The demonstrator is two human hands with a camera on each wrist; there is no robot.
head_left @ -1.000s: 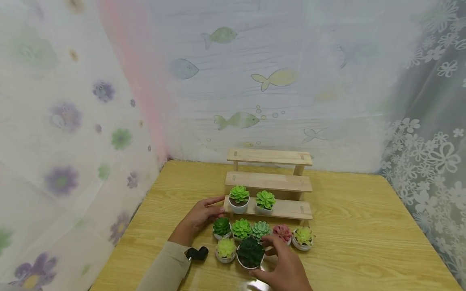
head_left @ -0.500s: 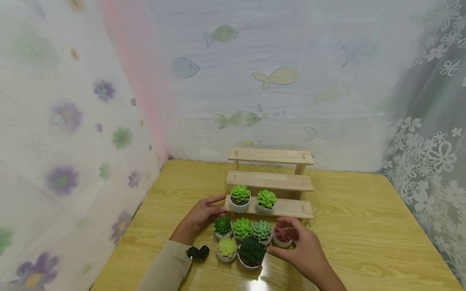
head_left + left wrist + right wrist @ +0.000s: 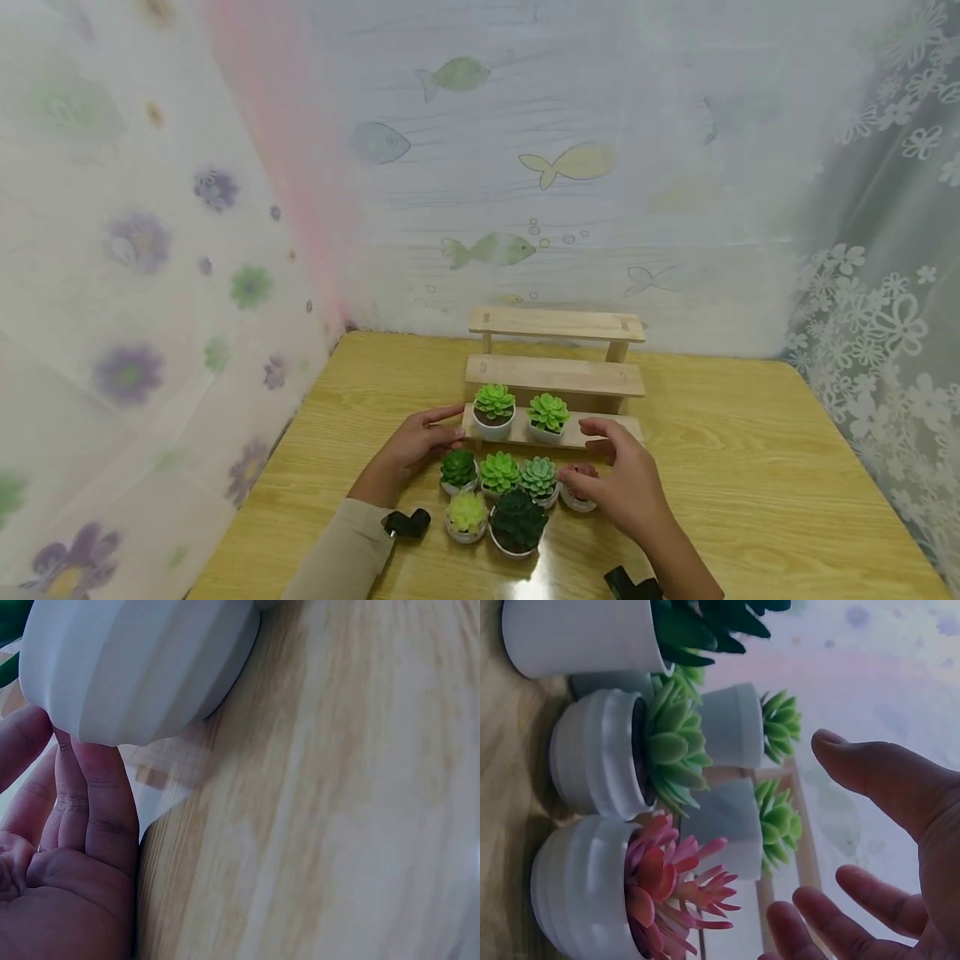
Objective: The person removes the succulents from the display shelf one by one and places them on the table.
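My left hand (image 3: 422, 440) holds the left end of the lowest step of a wooden tiered shelf (image 3: 555, 322), thumb in front and fingers behind. In the left wrist view a white ribbed pot (image 3: 142, 667) hides its fingertips. My right hand (image 3: 626, 475), fingers spread and holding nothing, hovers over a pink potted succulent (image 3: 579, 498). The right wrist view shows the pink succulent (image 3: 667, 892) beside that hand's fingers (image 3: 840, 930), apart from them. Two bright green potted succulents, one round-potted (image 3: 493, 410) and one square-potted (image 3: 547, 417), stand on the lowest step.
In front of the shelf stand dark green (image 3: 458, 471), bright green (image 3: 499, 473) and pale green (image 3: 538, 479) succulents. Nearer are a yellow-green one (image 3: 466, 515) and a larger dark one (image 3: 517, 523). The wooden table (image 3: 750, 467) meets printed curtains at the back.
My right hand has moved from beside the large dark succulent rightward and away from me, over the pink one. It now covers the yellow-green plant at the right. The left hand stays put.
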